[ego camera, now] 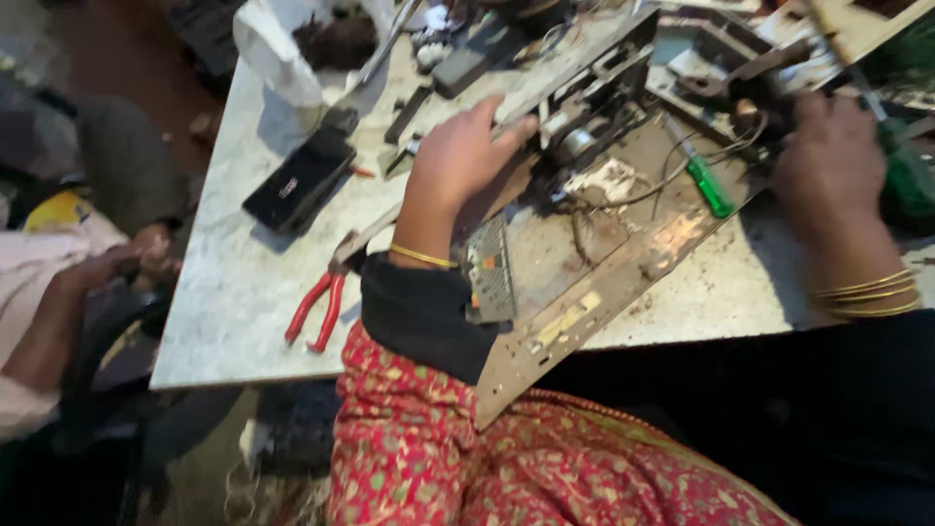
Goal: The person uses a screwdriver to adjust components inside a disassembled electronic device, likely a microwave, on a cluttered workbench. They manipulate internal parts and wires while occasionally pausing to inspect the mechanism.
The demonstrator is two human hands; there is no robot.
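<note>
Rusty brown metal chassis tray (623, 278) lies tilted on the white marble table (234, 292); left hand (458, 161) rests on its black mechanism (594, 107), fingers loosely spread, gripping nothing; right hand (828, 166) is blurred, its grip unclear, beside a green-handled screwdriver (709, 185)

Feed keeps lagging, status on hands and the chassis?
Left hand flat on the chassis, open. Right hand gripping a tool at its far end. Green screwdriver loose on chassis; red pliers beside it.
</note>
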